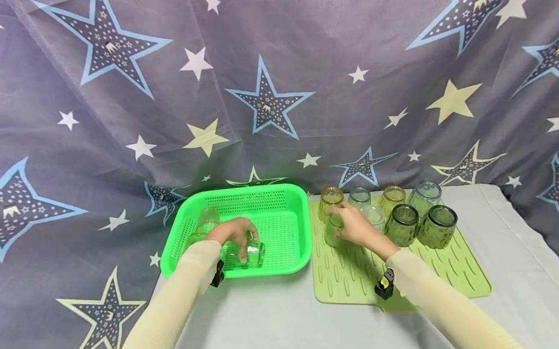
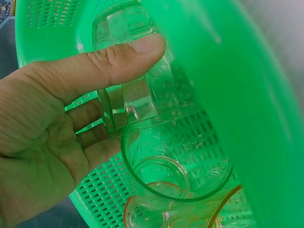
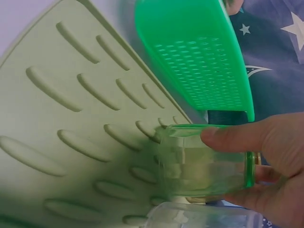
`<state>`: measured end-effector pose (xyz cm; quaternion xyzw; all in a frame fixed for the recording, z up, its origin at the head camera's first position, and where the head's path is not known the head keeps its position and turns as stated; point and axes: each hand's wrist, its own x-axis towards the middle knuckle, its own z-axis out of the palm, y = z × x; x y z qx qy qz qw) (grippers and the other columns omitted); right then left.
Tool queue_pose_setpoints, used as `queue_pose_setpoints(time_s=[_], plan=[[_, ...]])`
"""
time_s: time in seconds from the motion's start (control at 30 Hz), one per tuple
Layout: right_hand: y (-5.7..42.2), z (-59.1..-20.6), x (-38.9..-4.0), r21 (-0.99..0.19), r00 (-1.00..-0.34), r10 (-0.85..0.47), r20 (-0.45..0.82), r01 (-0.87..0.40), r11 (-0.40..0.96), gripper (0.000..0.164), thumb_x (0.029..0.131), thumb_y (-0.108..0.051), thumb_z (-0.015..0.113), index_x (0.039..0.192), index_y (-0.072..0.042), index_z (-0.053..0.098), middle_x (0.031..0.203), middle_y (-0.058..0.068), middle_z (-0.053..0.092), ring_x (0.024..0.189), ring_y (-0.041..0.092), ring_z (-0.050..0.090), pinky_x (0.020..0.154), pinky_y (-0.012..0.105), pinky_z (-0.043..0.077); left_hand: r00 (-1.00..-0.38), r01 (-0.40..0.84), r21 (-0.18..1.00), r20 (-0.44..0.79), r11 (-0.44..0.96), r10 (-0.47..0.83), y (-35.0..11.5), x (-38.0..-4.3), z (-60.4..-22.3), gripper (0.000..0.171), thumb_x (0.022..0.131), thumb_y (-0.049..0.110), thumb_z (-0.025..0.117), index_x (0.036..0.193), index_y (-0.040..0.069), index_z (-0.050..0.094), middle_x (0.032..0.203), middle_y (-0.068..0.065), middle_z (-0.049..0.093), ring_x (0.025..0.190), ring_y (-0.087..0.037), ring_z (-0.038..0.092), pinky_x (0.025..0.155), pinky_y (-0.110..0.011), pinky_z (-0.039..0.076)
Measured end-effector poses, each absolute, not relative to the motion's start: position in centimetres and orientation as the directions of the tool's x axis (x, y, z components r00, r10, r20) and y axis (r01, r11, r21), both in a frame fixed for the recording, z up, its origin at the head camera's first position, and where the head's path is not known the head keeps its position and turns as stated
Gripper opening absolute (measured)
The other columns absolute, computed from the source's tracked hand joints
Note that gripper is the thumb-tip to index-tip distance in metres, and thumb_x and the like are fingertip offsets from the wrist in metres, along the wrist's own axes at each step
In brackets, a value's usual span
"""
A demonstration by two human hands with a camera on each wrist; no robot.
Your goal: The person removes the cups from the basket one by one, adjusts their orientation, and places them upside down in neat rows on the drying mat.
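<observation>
My left hand [image 1: 235, 235] reaches into a green plastic basket [image 1: 308, 221]. Its thumb and fingers grip a clear faceted glass [image 2: 135, 97], which lies on its side in the left wrist view. Other glasses lie beside it in the basket, some with an orange tint at the rim. Over at the ribbed green drying mat [image 1: 348, 292], my right hand [image 1: 357, 226] holds a green-tinted glass [image 3: 199, 161] between thumb and fingers, at the mat's left side. A clear glass [image 1: 373, 216] stands just to the right of that hand.
On the mat's back half stand several more glasses: a yellow one [image 1: 331, 195], a blue one [image 1: 427, 193] and dark ones [image 1: 442, 222] at the right. A star-patterned curtain [image 1: 264, 110] hangs behind the white table [image 1: 291, 327]. Basket and mat sit side by side.
</observation>
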<state>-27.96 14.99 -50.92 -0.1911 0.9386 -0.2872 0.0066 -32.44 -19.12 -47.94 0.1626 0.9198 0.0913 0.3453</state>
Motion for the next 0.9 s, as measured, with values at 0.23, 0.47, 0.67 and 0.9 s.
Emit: queue_pose_setpoints(time_s=[0.23, 0.47, 0.67, 0.9], plan=[[14.8, -51.3, -27.8, -0.531, -0.930, -0.356, 0.094, -0.350, 0.772, 0.069, 0.068, 0.003, 0.089, 0.132, -0.001, 0.065, 0.134, 0.025, 0.056, 0.120, 0.047, 0.059, 0.100, 0.060, 0.052, -0.718, 0.233, 0.281, -0.597, 0.931, 0.359, -19.0, -32.3, -48.0, 0.056, 0.066, 0.010, 0.096, 0.115, 0.018, 0.072, 0.131, -0.013, 0.067, 0.121, -0.032, 0.063, 0.095, -0.044, 0.058], [14.6, -51.9, -27.9, -0.526, -0.932, -0.346, 0.111, -0.350, 0.775, 0.067, 0.065, 0.002, 0.090, 0.128, -0.002, 0.067, 0.133, 0.024, 0.057, 0.117, 0.047, 0.061, 0.097, 0.059, 0.054, -0.717, 0.226, 0.277, -0.602, 0.934, 0.351, -19.3, -32.4, -47.9, 0.057, 0.067, 0.011, 0.096, 0.119, 0.019, 0.072, 0.133, -0.014, 0.066, 0.122, -0.033, 0.062, 0.096, -0.044, 0.058], [14.5, -52.0, -27.7, -0.526, -0.932, -0.339, 0.126, -0.352, 0.774, 0.067, 0.064, 0.001, 0.091, 0.127, -0.003, 0.068, 0.134, 0.025, 0.058, 0.117, 0.047, 0.061, 0.096, 0.059, 0.054, -0.721, 0.232, 0.291, -0.589, 0.928, 0.365, -19.7, -32.3, -47.9, 0.060, 0.067, 0.012, 0.096, 0.122, 0.017, 0.072, 0.134, -0.015, 0.066, 0.124, -0.034, 0.062, 0.098, -0.045, 0.057], [14.3, -52.0, -27.7, -0.504, -0.931, -0.338, 0.136, -0.358, 0.786, 0.067, 0.060, 0.002, 0.093, 0.123, -0.003, 0.070, 0.130, 0.023, 0.061, 0.113, 0.045, 0.064, 0.096, 0.057, 0.055, -0.724, 0.218, 0.309, -0.585, 0.926, 0.365, -19.6, -32.0, -47.8, 0.059, 0.068, 0.011, 0.095, 0.122, 0.017, 0.071, 0.137, -0.017, 0.064, 0.127, -0.035, 0.060, 0.098, -0.046, 0.057]])
